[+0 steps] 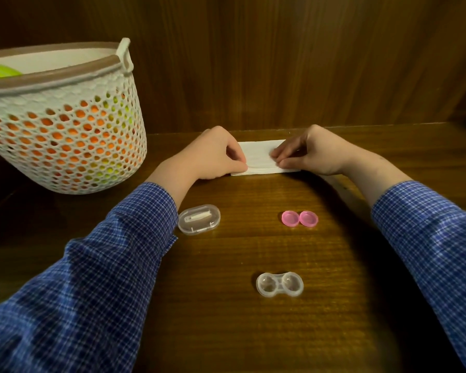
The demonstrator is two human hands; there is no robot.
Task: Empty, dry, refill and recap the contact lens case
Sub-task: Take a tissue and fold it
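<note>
contact lens case [279,284] lies uncapped on the table, well short of both hands toward the person, its two pink caps [299,218] between. left hand [215,154] and right hand [312,153] each pinch the folded white tissue [258,157]. drying, refilling and recapping look still to come; whether it's emptied i cannot tell.

Left hand [213,154], right hand [311,154] pinching.

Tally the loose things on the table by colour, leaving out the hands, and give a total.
White: 2, the folded tissue and the basket
Pink: 2, the two caps
Clear: 2, the lens case and the small oval box
Total: 6
</note>
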